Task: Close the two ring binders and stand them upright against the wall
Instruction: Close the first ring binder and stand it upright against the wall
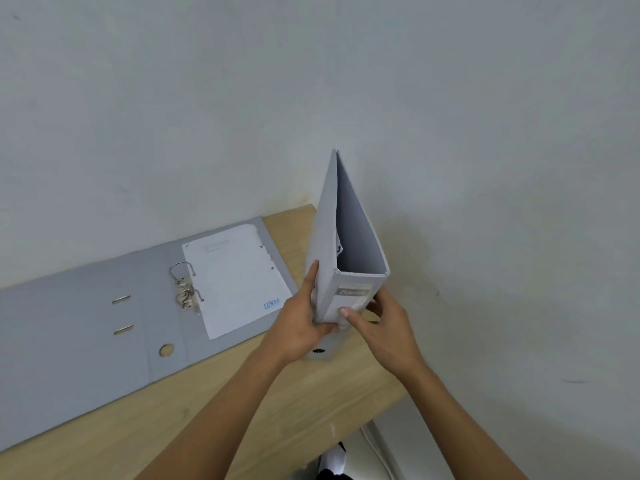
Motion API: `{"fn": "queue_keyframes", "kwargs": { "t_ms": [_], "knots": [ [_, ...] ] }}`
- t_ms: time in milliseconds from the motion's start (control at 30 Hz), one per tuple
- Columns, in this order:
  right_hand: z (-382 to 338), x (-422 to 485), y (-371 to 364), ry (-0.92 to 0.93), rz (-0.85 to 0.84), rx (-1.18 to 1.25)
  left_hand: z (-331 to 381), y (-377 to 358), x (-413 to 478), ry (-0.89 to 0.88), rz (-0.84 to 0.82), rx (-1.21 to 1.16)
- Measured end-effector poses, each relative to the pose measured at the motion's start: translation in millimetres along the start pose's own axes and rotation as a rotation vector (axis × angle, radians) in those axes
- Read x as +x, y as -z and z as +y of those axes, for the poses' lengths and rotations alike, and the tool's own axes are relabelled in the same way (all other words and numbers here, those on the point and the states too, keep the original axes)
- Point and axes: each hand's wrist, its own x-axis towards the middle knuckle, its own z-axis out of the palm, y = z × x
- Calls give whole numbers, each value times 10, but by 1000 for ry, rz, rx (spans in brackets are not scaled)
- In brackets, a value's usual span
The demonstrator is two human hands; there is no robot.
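Note:
A closed grey ring binder [327, 237] stands upright on the right end of the wooden table [263, 393], its labelled spine facing me and its far edge near the wall [311, 81]. My left hand [304, 320] grips its left cover and the lower spine. My right hand [381, 323] holds the spine's right side, thumb across the label. A second grey binder [79, 327] lies open flat to the left, its metal rings [185, 285] standing up and a white punched sheet [235, 278] on its right half.
The table's right edge drops off just past the upright binder, with pale floor [381, 445] and a dark-and-white object below. The plain wall runs along the table's back edge.

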Motion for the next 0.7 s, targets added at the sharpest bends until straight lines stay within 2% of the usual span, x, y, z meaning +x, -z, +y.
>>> {"fn": "queue_keyframes", "kwargs": {
  "t_ms": [333,467,700],
  "knots": [
    [57,791,163,25,35,-34,8,-60,854,9,103,-52],
    [58,1130,194,20,147,-140,62,-55,1218,-8,105,-5],
    [131,1590,126,-167,211,183,61,-84,1734,85,139,29]
  ]
}}
